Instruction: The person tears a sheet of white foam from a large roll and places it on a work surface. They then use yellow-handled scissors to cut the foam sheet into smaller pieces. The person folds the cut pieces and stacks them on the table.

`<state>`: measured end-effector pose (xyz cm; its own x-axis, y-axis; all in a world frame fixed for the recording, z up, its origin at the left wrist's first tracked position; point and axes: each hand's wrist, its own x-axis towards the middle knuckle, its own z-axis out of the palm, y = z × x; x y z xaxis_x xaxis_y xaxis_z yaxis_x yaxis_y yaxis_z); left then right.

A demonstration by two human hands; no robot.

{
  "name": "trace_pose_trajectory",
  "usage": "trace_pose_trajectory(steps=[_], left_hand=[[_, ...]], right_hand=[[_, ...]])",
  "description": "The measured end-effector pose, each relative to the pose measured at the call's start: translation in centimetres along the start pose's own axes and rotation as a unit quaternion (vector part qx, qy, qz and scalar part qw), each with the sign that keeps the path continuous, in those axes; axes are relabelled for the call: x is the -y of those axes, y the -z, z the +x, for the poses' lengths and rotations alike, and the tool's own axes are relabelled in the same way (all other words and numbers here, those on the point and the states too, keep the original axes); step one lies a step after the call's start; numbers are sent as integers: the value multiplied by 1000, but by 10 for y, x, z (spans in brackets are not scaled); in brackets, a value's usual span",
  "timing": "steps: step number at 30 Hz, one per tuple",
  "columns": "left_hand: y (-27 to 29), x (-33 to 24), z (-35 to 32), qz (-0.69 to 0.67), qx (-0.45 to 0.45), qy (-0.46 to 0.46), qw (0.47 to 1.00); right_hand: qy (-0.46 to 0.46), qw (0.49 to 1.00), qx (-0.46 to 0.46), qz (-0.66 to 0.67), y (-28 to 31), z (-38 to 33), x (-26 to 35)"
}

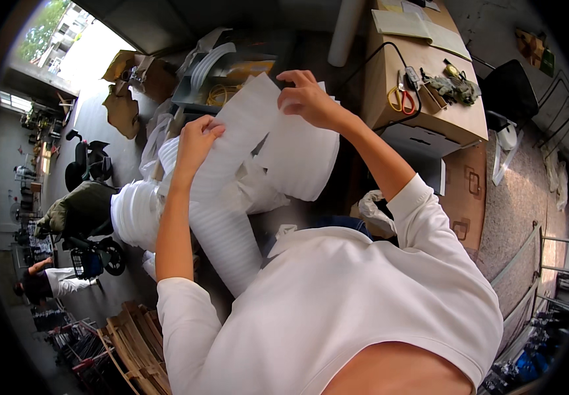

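Observation:
A white foam sheet (248, 108) rises in front of me, its upper end tilted up. My left hand (197, 143) pinches the sheet's left edge. At its upper right edge is my right hand (309, 100), fingers curved and apart; whether a fingertip touches the sheet is unclear. Behind my right hand a wide white foam roll (304, 155) stands tilted. Below the sheet, a ribbed length of white foam (224, 240) reaches down toward my lap. A coiled foam roll (134, 214) lies to the left, and crumpled white wrapping (258, 187) sits between the pieces.
On the right, a cardboard box (399, 72) bears scissors (401, 99) and small tools. Beyond the foam is a grey bin (195, 92) with yellow cord (222, 95). At left are torn cardboard (121, 112), a scooter (87, 164), wooden pallets (136, 345) and a distant person (51, 282).

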<state>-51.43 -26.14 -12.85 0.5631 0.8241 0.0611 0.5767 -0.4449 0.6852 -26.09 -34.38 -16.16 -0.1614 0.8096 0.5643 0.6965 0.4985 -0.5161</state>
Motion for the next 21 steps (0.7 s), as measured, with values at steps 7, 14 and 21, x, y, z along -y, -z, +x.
trace_pose_trajectory(steps=[7, 14, 21], left_hand=[[-11, -35, -4, 54, -18, -42, 997], [-15, -40, -6, 171, -87, -109, 975], [-3, -22, 4, 61, -74, -69, 993]], right_hand=[[171, 976, 36, -129, -5, 36, 55], [139, 987, 72, -23, -20, 42, 46], [169, 983, -50, -51, -44, 15, 53]])
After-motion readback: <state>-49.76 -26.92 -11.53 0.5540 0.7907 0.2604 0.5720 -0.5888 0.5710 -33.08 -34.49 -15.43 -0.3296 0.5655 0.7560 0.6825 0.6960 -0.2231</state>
